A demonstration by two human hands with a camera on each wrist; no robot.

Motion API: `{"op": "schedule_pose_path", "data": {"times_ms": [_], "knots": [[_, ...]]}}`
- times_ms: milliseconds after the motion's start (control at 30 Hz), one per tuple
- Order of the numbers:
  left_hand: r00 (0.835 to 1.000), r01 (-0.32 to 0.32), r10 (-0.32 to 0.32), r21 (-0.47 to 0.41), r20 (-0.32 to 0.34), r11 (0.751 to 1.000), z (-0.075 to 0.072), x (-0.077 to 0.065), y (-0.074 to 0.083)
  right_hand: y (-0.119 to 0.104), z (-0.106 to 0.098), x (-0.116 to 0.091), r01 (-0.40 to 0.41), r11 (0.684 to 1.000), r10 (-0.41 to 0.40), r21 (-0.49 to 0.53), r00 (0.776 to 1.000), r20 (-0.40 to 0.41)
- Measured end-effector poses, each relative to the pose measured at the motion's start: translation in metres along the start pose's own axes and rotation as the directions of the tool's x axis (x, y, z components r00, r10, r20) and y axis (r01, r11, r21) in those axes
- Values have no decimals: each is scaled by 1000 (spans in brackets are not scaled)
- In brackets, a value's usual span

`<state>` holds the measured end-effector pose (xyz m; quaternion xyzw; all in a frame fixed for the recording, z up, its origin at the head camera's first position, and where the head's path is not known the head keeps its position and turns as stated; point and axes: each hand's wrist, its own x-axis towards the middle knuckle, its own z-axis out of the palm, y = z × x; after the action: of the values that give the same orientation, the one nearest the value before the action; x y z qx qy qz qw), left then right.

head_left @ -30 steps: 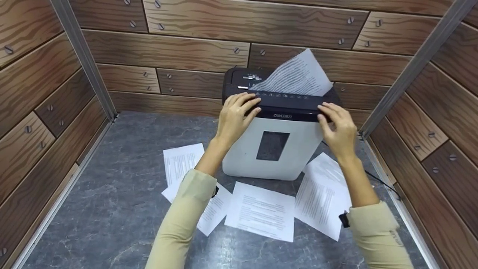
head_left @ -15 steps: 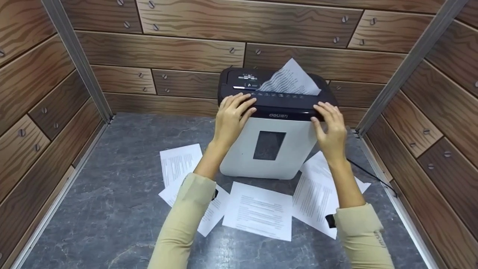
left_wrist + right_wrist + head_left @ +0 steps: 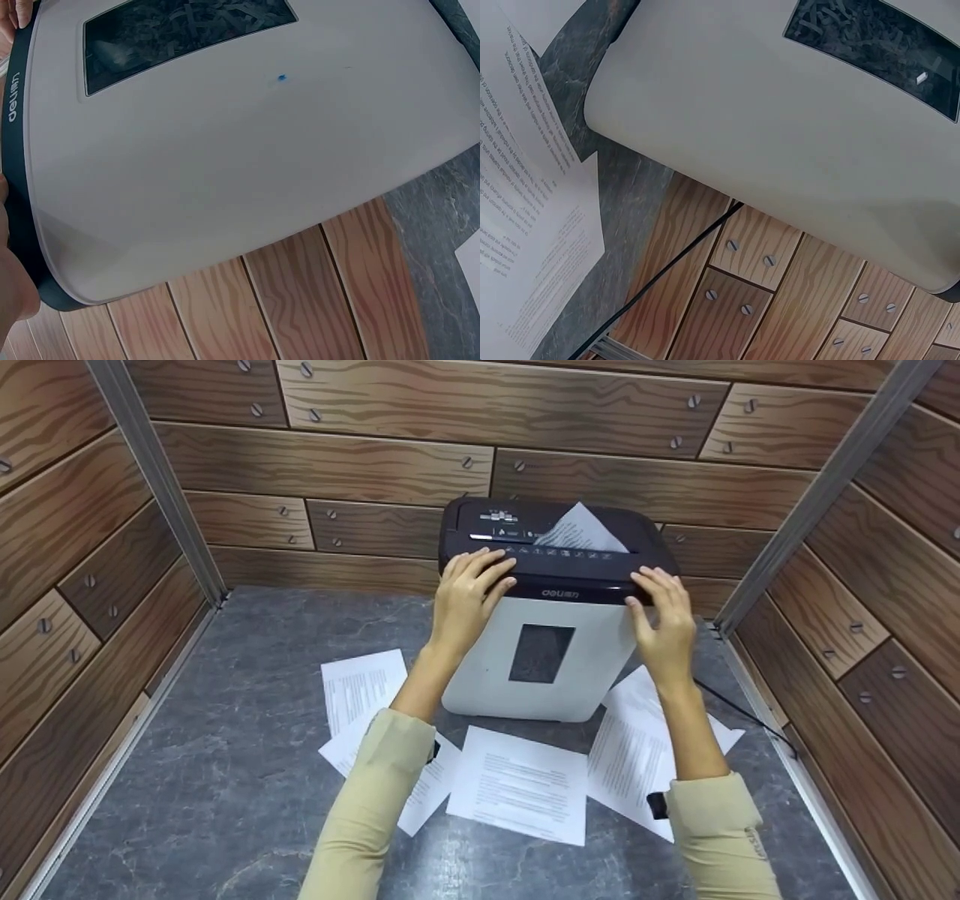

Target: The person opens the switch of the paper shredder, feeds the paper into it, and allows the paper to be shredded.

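A paper shredder [image 3: 551,660] with a white bin and black top stands near the back wall. From its slot pokes the corner of a printed sheet [image 3: 583,531], the rest of it hidden inside. My left hand [image 3: 466,589] rests on the left front edge of the black top, fingers over the edge and thumb along the front. At the right front corner, my right hand [image 3: 666,611] touches the top in the same way. Through the bin's window [image 3: 187,37], paper shreds show in the left wrist view; the right wrist view shows them too.
Printed sheets lie on the grey marbled table before the shredder: one in the middle [image 3: 519,786], overlapping ones at left [image 3: 364,686] and right [image 3: 634,750]. A black cord [image 3: 742,712] runs off to the right. Wood-patterned walls [image 3: 337,465] enclose the table.
The sheet in the slot has sunk steadily down into the shredder, leaving only a small corner showing. Both hands have stayed on the shredder's front edge; the view has shifted slightly.
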<state>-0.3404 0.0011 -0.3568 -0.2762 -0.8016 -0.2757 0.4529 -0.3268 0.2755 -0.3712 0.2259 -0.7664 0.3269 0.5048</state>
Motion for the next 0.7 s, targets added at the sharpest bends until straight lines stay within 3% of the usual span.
{"op": "schedule_pose_path", "data": {"times_ms": [700], "knots": [[1000, 8, -8, -2, -1, 1000, -1, 0, 0, -4, 2, 0, -7, 1000, 7, 31, 1000, -19]]}}
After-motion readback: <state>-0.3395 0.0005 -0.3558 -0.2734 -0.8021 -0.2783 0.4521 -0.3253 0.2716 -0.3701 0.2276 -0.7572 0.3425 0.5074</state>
